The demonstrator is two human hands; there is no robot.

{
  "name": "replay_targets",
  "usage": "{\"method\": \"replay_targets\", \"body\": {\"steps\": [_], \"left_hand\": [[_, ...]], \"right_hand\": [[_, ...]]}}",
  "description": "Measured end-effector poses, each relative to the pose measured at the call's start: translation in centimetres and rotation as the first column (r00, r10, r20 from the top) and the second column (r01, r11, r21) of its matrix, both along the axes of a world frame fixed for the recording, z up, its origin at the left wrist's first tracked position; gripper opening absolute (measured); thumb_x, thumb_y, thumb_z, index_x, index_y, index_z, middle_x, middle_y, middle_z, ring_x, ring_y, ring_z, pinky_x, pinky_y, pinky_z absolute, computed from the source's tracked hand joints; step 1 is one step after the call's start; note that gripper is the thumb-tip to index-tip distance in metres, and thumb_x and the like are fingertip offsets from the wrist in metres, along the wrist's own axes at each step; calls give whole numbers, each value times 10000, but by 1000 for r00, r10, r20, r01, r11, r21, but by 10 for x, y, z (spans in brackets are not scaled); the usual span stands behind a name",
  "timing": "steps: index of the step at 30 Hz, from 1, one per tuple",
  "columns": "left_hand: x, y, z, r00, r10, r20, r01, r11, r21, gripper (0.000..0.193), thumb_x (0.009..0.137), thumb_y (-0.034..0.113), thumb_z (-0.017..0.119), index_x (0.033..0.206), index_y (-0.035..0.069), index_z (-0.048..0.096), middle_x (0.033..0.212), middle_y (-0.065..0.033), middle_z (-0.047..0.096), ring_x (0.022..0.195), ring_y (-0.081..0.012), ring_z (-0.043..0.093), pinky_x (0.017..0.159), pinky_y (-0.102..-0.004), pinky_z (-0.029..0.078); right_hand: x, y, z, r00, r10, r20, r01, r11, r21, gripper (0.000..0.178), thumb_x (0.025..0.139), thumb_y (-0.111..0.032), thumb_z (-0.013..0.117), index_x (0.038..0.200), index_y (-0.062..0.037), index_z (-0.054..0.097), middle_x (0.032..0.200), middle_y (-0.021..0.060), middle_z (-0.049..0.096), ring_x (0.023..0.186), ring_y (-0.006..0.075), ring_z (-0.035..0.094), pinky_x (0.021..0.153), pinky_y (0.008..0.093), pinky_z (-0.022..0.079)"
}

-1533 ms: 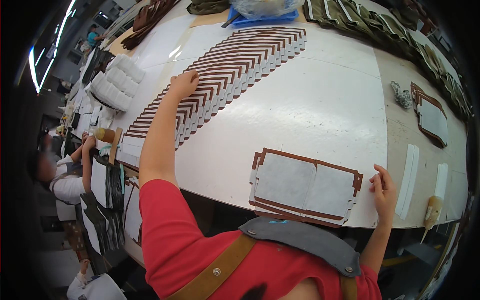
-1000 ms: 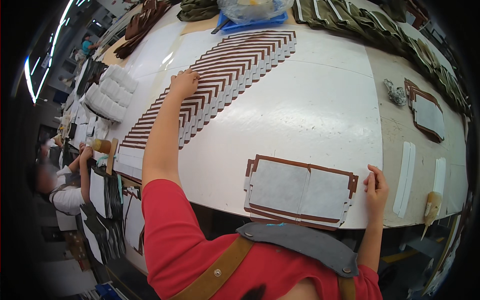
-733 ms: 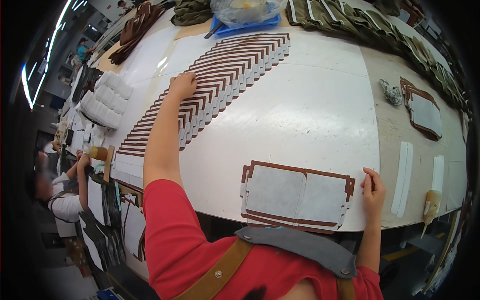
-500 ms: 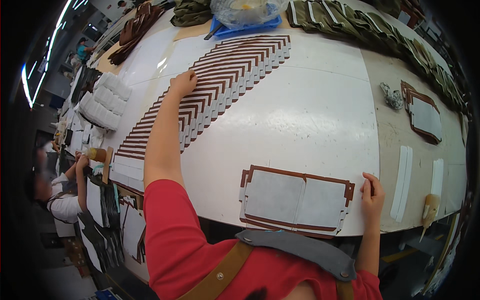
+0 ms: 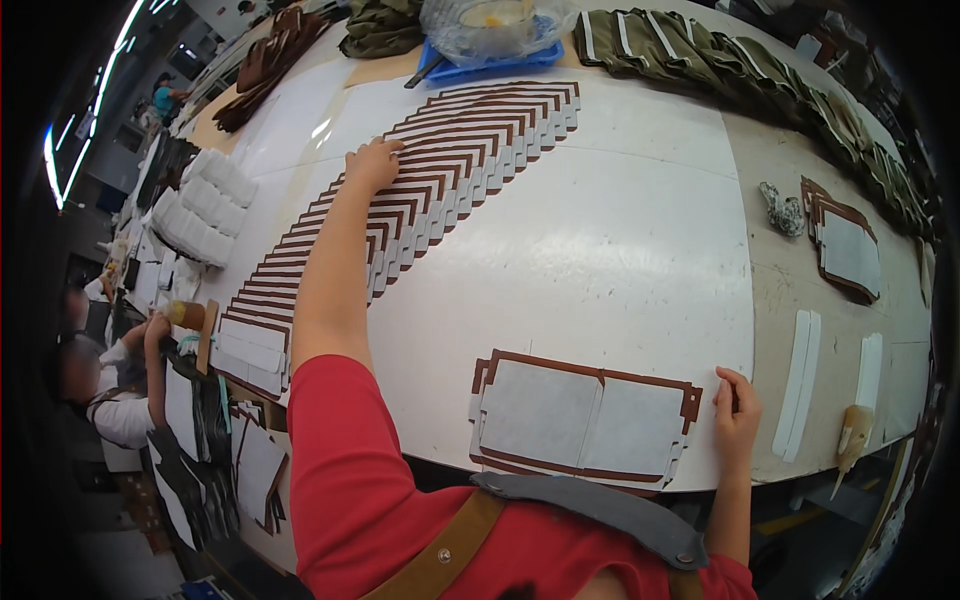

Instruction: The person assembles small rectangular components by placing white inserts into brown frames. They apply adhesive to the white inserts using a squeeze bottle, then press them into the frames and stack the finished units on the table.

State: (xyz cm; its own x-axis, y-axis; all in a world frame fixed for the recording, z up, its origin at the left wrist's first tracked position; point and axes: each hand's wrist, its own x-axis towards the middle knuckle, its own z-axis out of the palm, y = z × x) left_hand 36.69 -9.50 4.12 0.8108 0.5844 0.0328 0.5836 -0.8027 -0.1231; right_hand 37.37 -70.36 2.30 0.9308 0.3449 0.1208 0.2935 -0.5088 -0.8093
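Overlapping brown pieces with white backing form a long slanting fan (image 5: 455, 170) on the white table. My left hand (image 5: 375, 165) rests on the fan's left side, fingers loosely spread on the strips and not gripping anything I can see. Close to my body lies a stack of similar rectangular brown-edged panels (image 5: 545, 405), white side up and slightly misaligned. Just right of that stack, my right hand (image 5: 736, 412) hovers at the table, fingers loosely bent and apart, with nothing visible in it.
A blue tray (image 5: 540, 55) holding a plastic-wrapped bowl stands at the back. Olive fabric pieces (image 5: 690, 60) line the far right edge. On the right lie a smaller brown stack (image 5: 848, 245), white strips (image 5: 798, 385) and a glue bottle (image 5: 853, 435). White bundles (image 5: 205, 205) sit left.
My left hand has shifted slightly and its fingers have loosened from a closed bend. The view has tilted a little; the panel stack and right hand look otherwise the same.
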Motion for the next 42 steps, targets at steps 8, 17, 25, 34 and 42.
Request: {"method": "replay_targets", "body": {"steps": [8, 17, 25, 34, 42], "left_hand": [[19, 10, -11, 960, -198, 196, 188, 980, 71, 198, 852, 178, 445, 956, 107, 598, 1137, -58, 581, 1099, -259, 511, 931, -500, 351], [49, 23, -2, 990, 51, 131, -20, 973, -231, 285, 848, 258, 431, 1030, 126, 606, 1048, -60, 623, 1017, -255, 576, 898, -462, 362], [70, 21, -18, 989, -31, 142, 29, 1000, 10, 317, 871, 319, 446, 1153, 248, 571, 1095, -59, 584, 1045, -294, 543, 887, -493, 403], [93, 8, -17, 987, -145, 66, 131, 975, 180, 345, 858, 159, 458, 1200, 151, 505, 1242, -58, 511, 1142, -256, 502, 978, -502, 334], [117, 13, -9, 997, -79, 10, 79, 995, -60, 360, 804, 87, 464, 1160, 91, 515, 1237, -100, 535, 1119, -280, 529, 955, -491, 357]], "right_hand": [[-1, 6, 5, 999, -6, 46, 8, 999, -50, 137, 868, -27, 515, 946, -1, 625, 714, 32, 560, 538, 63, 411, 474, 210, 322], [0, 8, 5, 998, -9, 66, 15, 997, -79, 123, 853, -11, 518, 916, -3, 624, 670, 37, 526, 523, 76, 382, 467, 224, 294], [1, 9, 5, 996, 4, 88, 4, 996, -85, 125, 843, 7, 518, 908, -6, 623, 661, 32, 503, 524, 76, 376, 465, 223, 286], [0, 11, 7, 998, -18, 60, 24, 995, -95, 133, 843, 5, 517, 915, -10, 627, 650, 26, 485, 513, 75, 366, 455, 222, 280], [0, 9, 7, 994, -5, 113, 16, 995, -99, 119, 835, -2, 530, 904, -10, 627, 639, 44, 487, 502, 101, 389, 452, 239, 293]]}}
